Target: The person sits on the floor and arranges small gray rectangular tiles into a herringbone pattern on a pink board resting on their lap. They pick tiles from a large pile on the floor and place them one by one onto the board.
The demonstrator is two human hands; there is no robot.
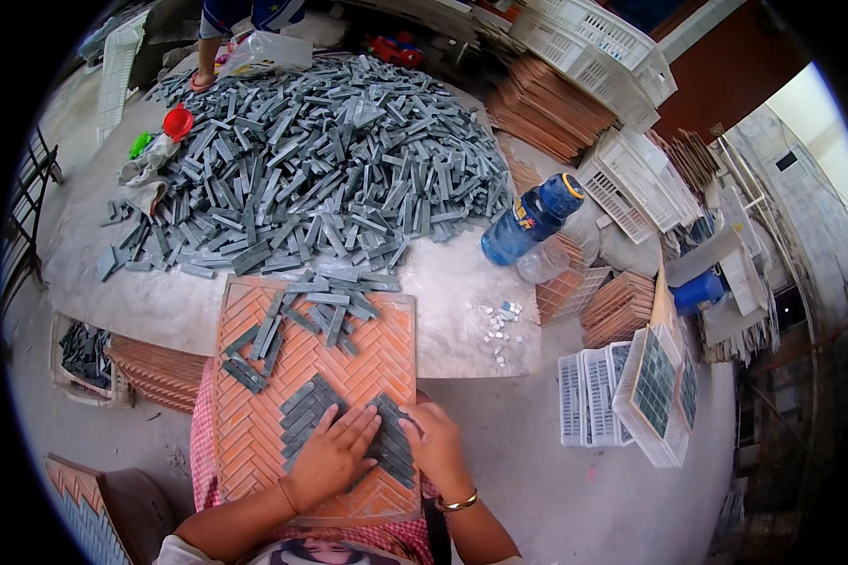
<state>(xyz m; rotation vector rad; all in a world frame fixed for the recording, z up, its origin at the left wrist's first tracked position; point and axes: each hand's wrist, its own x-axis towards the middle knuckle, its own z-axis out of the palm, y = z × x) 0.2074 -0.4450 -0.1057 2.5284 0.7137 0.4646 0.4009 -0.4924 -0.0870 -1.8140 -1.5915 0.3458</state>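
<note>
An orange herringbone-grooved board (pixel 245 443) rests on my lap against the table. Grey tile strips (pixel 303 411) fill some of its grooves in a zigzag patch. My left hand (pixel 334 454) lies flat across the laid strips with its fingers stretched out. At the patch's right edge, the curled fingers of my right hand (pixel 435 450) press together against the strip ends; whether they grip a strip is hidden. Loose grey strips (pixel 266 334) lie scattered on the upper part of the board.
A big heap of grey strips (pixel 349 160) covers the table (pixel 462 320). On its right stand a blue bottle (pixel 534 218), a clear cup (pixel 543 262) and small white chips (pixel 501 330). White crates (pixel 645 395) and stacked orange boards (pixel 617 309) stand beyond. Another person's hand (pixel 202 80) is at the far left.
</note>
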